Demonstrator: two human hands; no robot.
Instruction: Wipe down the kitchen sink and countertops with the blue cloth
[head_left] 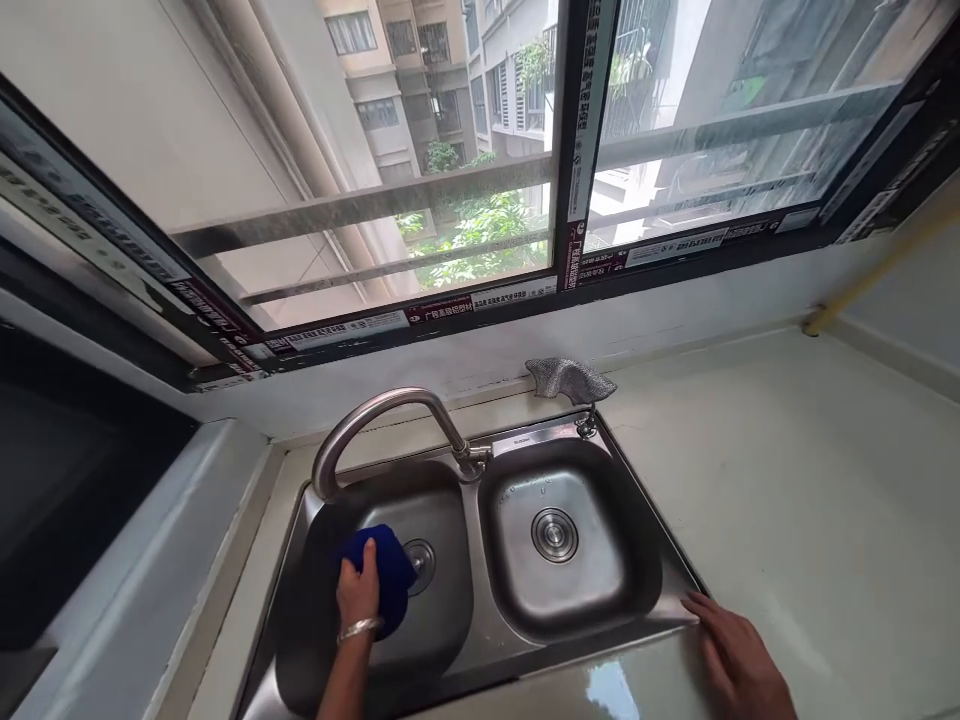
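My left hand (358,590), with a bracelet at the wrist, is down in the left basin of the steel double sink (502,645). It grips a blue cloth (388,565), thumb on top and the other fingers hidden beneath. Part of the left drain (420,566) shows beside the cloth. My right hand (739,650) rests at the sink's front right corner, fingertips on the steel rim and fingers stretched out, holding nothing. The curved faucet (382,400) arches over the left basin.
A grey mesh cloth (570,380) hangs over a small fitting (586,425) behind the right basin. The right basin has its own drain (554,535). Pale countertop (810,480) extends to the right. A dark-framed window (487,300) stands behind, and a yellow pipe (855,290) is at the far right.
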